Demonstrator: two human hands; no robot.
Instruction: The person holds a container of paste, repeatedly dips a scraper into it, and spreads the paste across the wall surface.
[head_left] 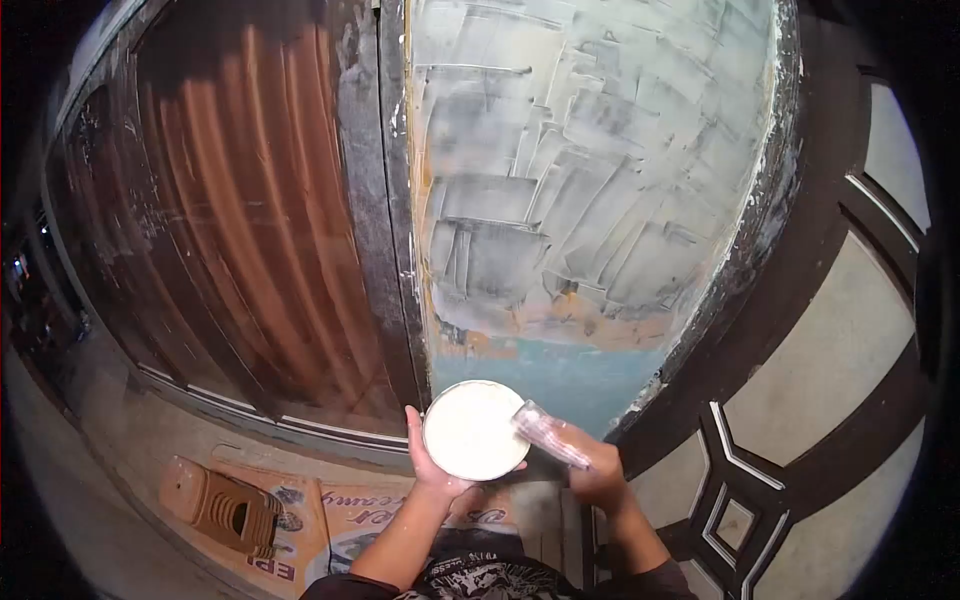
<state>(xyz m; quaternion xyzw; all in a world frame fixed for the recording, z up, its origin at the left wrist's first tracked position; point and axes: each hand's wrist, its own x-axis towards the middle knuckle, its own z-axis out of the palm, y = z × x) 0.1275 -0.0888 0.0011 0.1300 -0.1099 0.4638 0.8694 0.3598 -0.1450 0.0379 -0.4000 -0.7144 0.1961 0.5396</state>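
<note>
A round white container (476, 430), filled with a pale, smooth substance, rests in my left hand (436, 474), whose fingers and thumb wrap round it from below. My right hand (597, 468) grips a scraper-like tool (545, 432) smeared with white. The tool's tip is at the container's right rim and slightly blurred. Beyond my hands, a wall panel (580, 170) carries rough grey-white strokes. Its lower part shows bare blue-green paint (540, 375) and patches of orange-brown.
To the left is a dark-framed window (375, 200) with brown curtains (260, 190) behind it. Brown stacked plastic stools (215, 505) sit on a printed banner (370, 505) at the lower left. A dark-framed panelled door (820, 350) stands at the right.
</note>
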